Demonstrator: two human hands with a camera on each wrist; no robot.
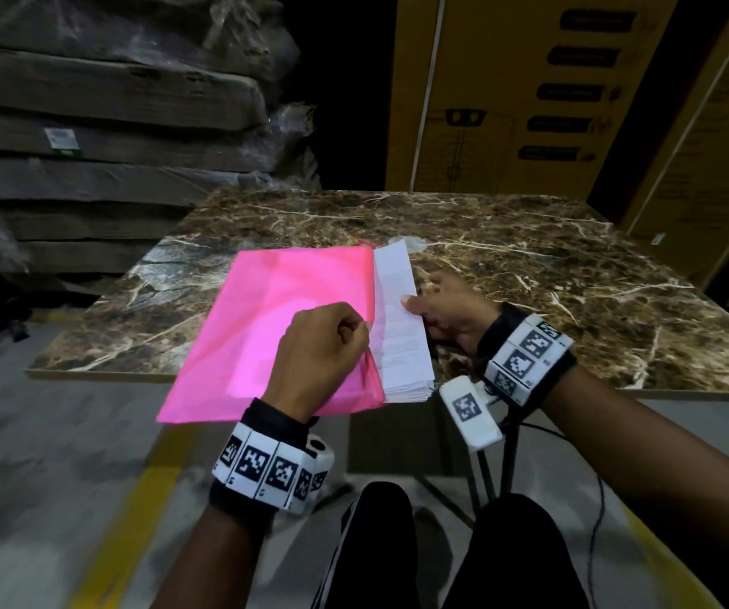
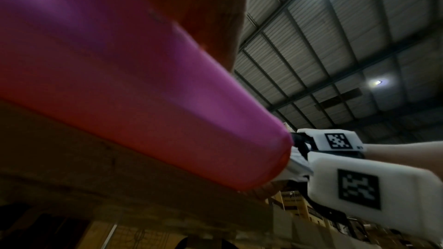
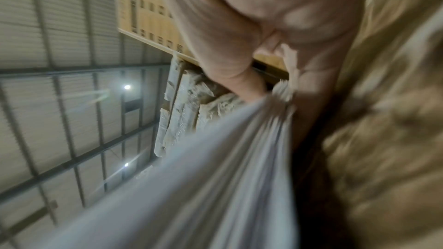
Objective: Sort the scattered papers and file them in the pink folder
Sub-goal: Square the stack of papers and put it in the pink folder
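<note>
A pink folder point(image 1: 266, 327) lies on the marble table point(image 1: 507, 257), its near corner hanging over the front edge. A stack of white papers point(image 1: 400, 318) sticks out of the folder's right side. My left hand point(image 1: 331, 340) is curled and pinches the folder's right edge. My right hand point(image 1: 441, 314) grips the outer edge of the paper stack, thumb on top and fingers under it. The left wrist view shows the folder point(image 2: 143, 92) close up. The right wrist view shows the blurred paper stack point(image 3: 215, 177) under my thumb point(image 3: 227, 54).
Wrapped slabs point(image 1: 112, 125) are stacked behind the table on the left. Yellow cartons point(image 1: 529, 103) stand behind it on the right. My knees point(image 1: 441, 556) are below the table's front edge, with a cable point(image 1: 595, 520) hanging beside them.
</note>
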